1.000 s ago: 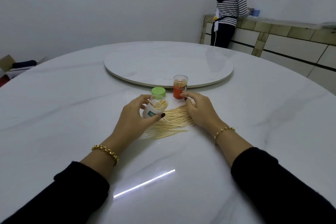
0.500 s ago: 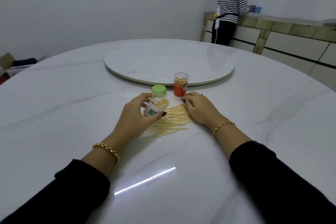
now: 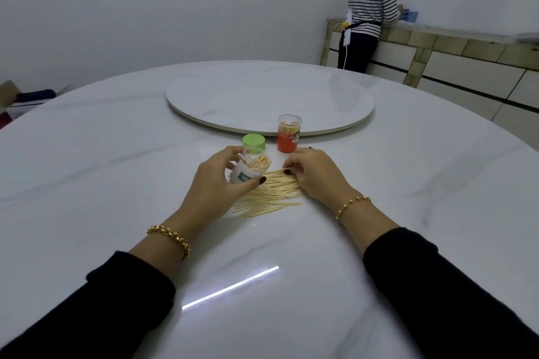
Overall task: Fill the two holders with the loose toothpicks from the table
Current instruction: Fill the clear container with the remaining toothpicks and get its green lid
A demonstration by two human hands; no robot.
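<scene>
Your left hand grips the tilted clear plastic white-labelled holder, part-filled with toothpicks. Your right hand pinches at the loose wooden toothpicks fanned on the white marble table. Beyond, a green round lid lies beside the upright, full orange holder.
</scene>
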